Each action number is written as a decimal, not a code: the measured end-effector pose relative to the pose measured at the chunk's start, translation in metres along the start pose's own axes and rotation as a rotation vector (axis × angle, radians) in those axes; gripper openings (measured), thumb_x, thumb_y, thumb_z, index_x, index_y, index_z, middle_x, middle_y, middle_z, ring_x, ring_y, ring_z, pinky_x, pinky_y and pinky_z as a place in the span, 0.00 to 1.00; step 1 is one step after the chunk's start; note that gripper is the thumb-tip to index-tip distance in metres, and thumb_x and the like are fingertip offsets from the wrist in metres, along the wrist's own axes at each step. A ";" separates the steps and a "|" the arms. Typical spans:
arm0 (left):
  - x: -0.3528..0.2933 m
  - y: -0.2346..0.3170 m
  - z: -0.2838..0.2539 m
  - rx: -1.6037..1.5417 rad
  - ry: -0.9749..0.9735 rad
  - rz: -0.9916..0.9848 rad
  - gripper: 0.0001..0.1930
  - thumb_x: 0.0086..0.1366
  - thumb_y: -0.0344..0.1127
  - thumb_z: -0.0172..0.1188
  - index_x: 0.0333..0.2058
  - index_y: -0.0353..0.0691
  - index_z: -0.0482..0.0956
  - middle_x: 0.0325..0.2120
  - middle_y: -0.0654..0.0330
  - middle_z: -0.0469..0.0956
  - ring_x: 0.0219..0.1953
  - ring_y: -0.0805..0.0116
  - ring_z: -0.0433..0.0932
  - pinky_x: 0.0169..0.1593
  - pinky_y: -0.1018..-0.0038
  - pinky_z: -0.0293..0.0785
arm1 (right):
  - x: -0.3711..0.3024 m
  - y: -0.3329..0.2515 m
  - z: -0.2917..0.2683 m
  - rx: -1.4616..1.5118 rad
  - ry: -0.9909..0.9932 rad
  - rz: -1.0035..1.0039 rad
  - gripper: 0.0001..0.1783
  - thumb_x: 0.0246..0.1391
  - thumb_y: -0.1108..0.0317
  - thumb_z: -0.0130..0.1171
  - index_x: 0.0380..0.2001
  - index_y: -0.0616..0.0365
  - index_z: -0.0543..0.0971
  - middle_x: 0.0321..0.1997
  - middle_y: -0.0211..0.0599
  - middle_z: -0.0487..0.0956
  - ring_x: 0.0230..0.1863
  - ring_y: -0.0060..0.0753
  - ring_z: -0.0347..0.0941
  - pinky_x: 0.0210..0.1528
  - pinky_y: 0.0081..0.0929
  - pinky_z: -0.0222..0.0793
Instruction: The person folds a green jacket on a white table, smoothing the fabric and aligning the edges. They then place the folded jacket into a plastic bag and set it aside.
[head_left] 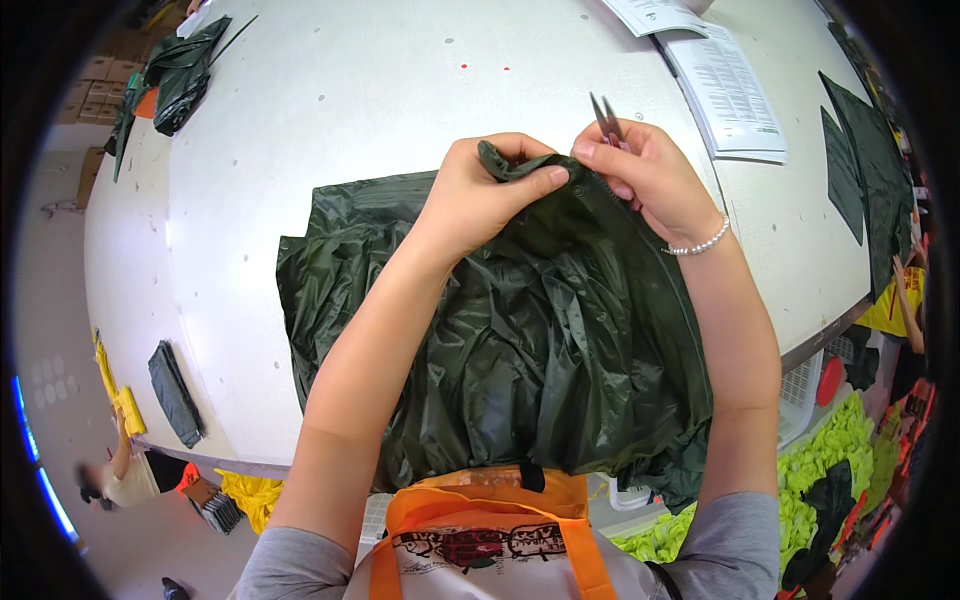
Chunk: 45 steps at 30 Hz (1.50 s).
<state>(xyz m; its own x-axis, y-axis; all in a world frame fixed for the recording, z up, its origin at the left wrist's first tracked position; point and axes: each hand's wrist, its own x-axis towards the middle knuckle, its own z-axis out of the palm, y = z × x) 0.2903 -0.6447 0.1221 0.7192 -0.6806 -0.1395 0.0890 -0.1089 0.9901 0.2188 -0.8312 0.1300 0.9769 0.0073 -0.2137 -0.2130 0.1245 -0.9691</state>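
Note:
A shiny dark green garment [500, 330] lies bunched on the table in front of me and hangs over its near edge. My left hand [490, 185] pinches the garment's far edge, with the thumb on top next to a small round snap. In my right hand [645, 180] is a small pair of scissors [607, 120], its blades pointing up and away from the cloth. The right thumb and fingertips also touch the garment's edge beside the left thumb. A beaded bracelet circles my right wrist.
Across the white table [400, 80] lie an open booklet [728, 95] at far right, dark green pieces [870, 170] at the right edge, a dark bundle [185, 75] at far left and a folded dark strip [175, 393]. Bright yellow-green cloth [825, 460] fills the lower right. Other people stand at both sides.

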 end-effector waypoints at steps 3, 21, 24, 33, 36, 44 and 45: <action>-0.008 -0.004 0.002 0.140 0.050 0.181 0.06 0.54 0.27 0.66 0.31 0.35 0.80 0.26 0.68 0.78 0.30 0.81 0.72 0.36 0.83 0.67 | -0.005 0.002 0.001 0.077 -0.024 0.103 0.15 0.57 0.60 0.57 0.34 0.64 0.77 0.24 0.22 0.73 0.21 0.09 0.57 0.23 0.11 0.55; -0.037 -0.011 0.002 0.339 0.212 0.574 0.09 0.45 0.22 0.66 0.27 0.43 0.80 0.25 0.68 0.79 0.26 0.74 0.73 0.36 0.78 0.63 | -0.064 -0.015 0.037 -0.518 0.191 -0.177 0.08 0.56 0.69 0.57 0.31 0.64 0.74 0.26 0.34 0.75 0.27 0.21 0.68 0.31 0.18 0.67; -0.040 -0.009 -0.002 0.415 0.164 0.584 0.10 0.44 0.19 0.67 0.27 0.38 0.79 0.27 0.64 0.78 0.31 0.72 0.75 0.38 0.78 0.66 | -0.060 -0.015 0.039 -0.527 0.162 -0.184 0.08 0.56 0.69 0.57 0.30 0.64 0.74 0.26 0.34 0.75 0.27 0.21 0.68 0.31 0.19 0.67; -0.041 -0.008 -0.005 0.486 0.159 0.658 0.11 0.41 0.20 0.67 0.27 0.40 0.80 0.26 0.64 0.79 0.31 0.71 0.76 0.41 0.77 0.63 | -0.057 -0.032 0.036 -0.580 0.036 -0.041 0.07 0.57 0.71 0.56 0.31 0.64 0.74 0.26 0.25 0.73 0.25 0.11 0.63 0.29 0.12 0.61; -0.041 -0.008 -0.005 0.491 0.163 0.654 0.12 0.41 0.20 0.67 0.27 0.40 0.80 0.26 0.65 0.79 0.31 0.71 0.76 0.41 0.77 0.63 | -0.056 -0.030 0.036 -0.624 0.052 -0.102 0.08 0.56 0.69 0.57 0.29 0.64 0.75 0.24 0.29 0.74 0.23 0.15 0.65 0.28 0.15 0.64; -0.043 -0.009 -0.005 0.470 0.195 0.604 0.10 0.44 0.20 0.67 0.27 0.40 0.80 0.26 0.65 0.78 0.29 0.73 0.74 0.39 0.79 0.63 | -0.053 -0.025 0.033 -0.470 0.151 -0.085 0.09 0.53 0.69 0.60 0.33 0.64 0.75 0.24 0.28 0.75 0.25 0.14 0.64 0.28 0.14 0.64; -0.043 -0.008 -0.004 0.464 0.197 0.590 0.10 0.45 0.20 0.68 0.27 0.40 0.80 0.26 0.65 0.78 0.29 0.73 0.73 0.39 0.79 0.64 | -0.053 -0.023 0.033 -0.455 0.127 -0.098 0.09 0.53 0.70 0.61 0.34 0.64 0.75 0.24 0.28 0.74 0.25 0.13 0.64 0.29 0.13 0.64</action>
<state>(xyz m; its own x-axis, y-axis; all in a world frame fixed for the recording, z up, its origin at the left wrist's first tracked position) 0.2616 -0.6113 0.1204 0.6707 -0.5838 0.4575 -0.6135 -0.0901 0.7845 0.1728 -0.8021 0.1678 0.9887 -0.1077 -0.1046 -0.1348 -0.3288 -0.9348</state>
